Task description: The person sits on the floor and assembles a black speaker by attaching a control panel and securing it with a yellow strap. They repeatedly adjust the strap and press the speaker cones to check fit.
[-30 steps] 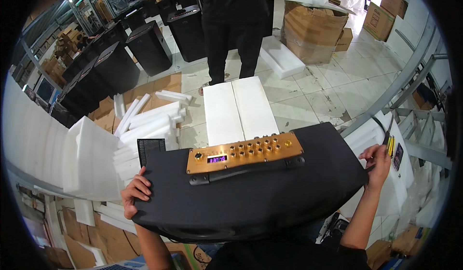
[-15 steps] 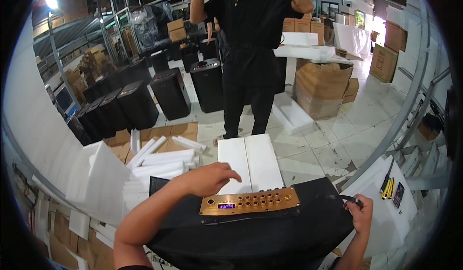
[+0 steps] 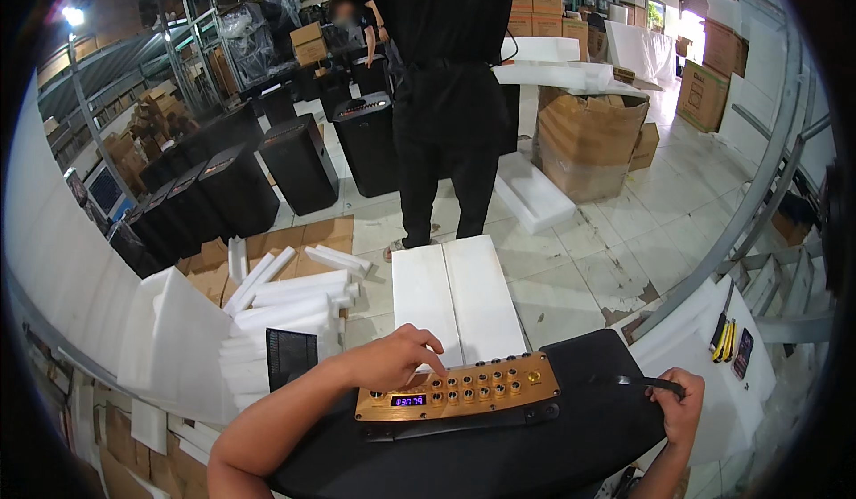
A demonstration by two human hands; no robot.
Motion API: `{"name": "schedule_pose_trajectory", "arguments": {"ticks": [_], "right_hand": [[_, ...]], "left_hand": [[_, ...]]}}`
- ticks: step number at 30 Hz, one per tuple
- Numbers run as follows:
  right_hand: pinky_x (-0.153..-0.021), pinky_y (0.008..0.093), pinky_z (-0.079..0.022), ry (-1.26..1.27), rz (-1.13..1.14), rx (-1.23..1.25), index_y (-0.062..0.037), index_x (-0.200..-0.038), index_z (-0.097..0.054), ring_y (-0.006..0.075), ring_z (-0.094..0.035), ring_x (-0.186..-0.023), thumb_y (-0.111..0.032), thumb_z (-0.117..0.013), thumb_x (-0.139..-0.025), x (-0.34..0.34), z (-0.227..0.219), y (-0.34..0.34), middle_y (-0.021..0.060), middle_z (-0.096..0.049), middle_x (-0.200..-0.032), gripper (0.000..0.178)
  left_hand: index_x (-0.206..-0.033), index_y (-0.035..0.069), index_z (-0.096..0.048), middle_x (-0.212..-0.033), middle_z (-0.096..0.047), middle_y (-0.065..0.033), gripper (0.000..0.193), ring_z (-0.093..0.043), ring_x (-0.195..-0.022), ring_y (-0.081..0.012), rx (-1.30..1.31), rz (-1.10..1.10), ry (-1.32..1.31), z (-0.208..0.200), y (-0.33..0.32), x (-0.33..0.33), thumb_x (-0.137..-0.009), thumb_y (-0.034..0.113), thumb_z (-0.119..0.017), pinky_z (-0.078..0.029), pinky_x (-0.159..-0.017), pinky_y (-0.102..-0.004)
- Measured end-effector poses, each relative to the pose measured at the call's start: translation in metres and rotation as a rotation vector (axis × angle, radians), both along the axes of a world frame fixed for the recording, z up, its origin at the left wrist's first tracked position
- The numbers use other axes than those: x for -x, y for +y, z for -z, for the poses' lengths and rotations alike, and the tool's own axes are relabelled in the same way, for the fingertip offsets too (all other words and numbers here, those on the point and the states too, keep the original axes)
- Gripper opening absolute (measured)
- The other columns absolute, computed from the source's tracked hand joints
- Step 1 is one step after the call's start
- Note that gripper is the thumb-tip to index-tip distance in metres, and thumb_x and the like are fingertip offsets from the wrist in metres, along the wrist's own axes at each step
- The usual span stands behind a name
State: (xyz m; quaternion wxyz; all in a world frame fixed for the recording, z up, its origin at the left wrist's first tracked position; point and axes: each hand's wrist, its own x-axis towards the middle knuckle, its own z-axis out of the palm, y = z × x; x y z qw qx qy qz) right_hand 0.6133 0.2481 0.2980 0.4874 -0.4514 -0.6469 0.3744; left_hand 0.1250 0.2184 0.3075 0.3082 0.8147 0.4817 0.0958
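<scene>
A large black speaker stands before me, with a gold control panel on top that carries several knobs and a lit display. Above the panel's left part is my left hand. Its index finger points down at the far row of knobs, the fingertip at or just over one; it holds nothing I can see. At the speaker's right end my right hand is closed around a black cable, which stretches leftward over the black top. A black handle strip runs along the panel's near side.
A person in black stands beyond two white foam slabs. Foam pieces lie at left. Several black speakers stand farther back. At right, yellow cutters and a phone rest on a white board.
My left index finger has come down toward the panel's knobs. My right hand has shifted slightly right with the cable. The whole view has tilted, and the standing person's arms sit higher in it.
</scene>
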Motion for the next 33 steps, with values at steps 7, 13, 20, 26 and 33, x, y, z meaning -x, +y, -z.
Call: {"name": "schedule_pose_trajectory", "arguments": {"ticks": [7,13,20,26,33], "right_hand": [[-0.072,0.0295,-0.047,0.001,0.105,0.004,0.0026,-0.092,-0.061,0.0184,-0.057,-0.078,-0.004,-0.066,-0.088,-0.027,0.024,0.002,0.0113,-0.059,-0.085,0.01],[-0.063,0.0289,-0.043,-0.107,0.033,0.021,0.0018,-0.075,-0.057,0.0163,-0.054,-0.067,-0.017,-0.068,-0.089,-0.008,0.002,0.009,0.0085,-0.055,-0.072,0.026],[-0.057,0.0285,-0.044,0.054,0.078,0.008,-0.0017,-0.064,-0.055,0.0162,-0.055,-0.059,-0.01,-0.074,-0.073,0.011,0.0,0.011,0.0097,-0.059,-0.066,0.022],[-0.06,0.0326,-0.051,-0.024,0.027,0.012,-0.005,-0.065,-0.042,0.018,-0.057,-0.061,-0.013,-0.071,-0.087,0.0,0.009,0.012,0.0086,-0.052,-0.066,0.037],[-0.059,0.0331,-0.052,0.049,0.028,0.012,-0.0061,-0.063,-0.04,0.0173,-0.054,-0.058,-0.007,-0.068,-0.087,0.007,0.006,0.008,0.0083,-0.052,-0.065,0.037]], "left_hand": [[-0.121,0.01,-0.077,-0.107,-0.069,-0.0062,0.041,-0.059,-0.096,-0.017,0.575,-0.083,-0.152,0.01,0.06,0.054,-0.085,0.004,-0.057,-0.05,-0.091,-0.0319],[-0.117,0.008,-0.079,-0.105,-0.07,-0.0078,0.045,-0.061,-0.099,-0.0175,0.756,0.016,-0.127,0.054,0.08,0.039,-0.082,0.003,-0.051,-0.05,-0.086,-0.03],[-0.126,0.008,-0.075,-0.117,-0.07,-0.0057,0.046,-0.061,-0.108,-0.0177,0.929,0.052,-0.031,0.073,0.082,0.067,-0.084,0.004,-0.054,-0.054,-0.086,-0.0342],[-0.128,0.005,-0.072,-0.118,-0.071,-0.0048,0.045,-0.063,-0.11,-0.0152,1.099,-0.156,-0.153,0.09,0.06,0.062,-0.085,0.007,-0.061,-0.057,-0.087,-0.0318],[-0.13,0.003,-0.07,-0.121,-0.07,-0.0068,0.042,-0.064,-0.108,-0.0173,1.026,-0.159,-0.061,0.08,0.057,0.054,-0.095,0.025,-0.061,-0.056,-0.089,-0.0351]]}}
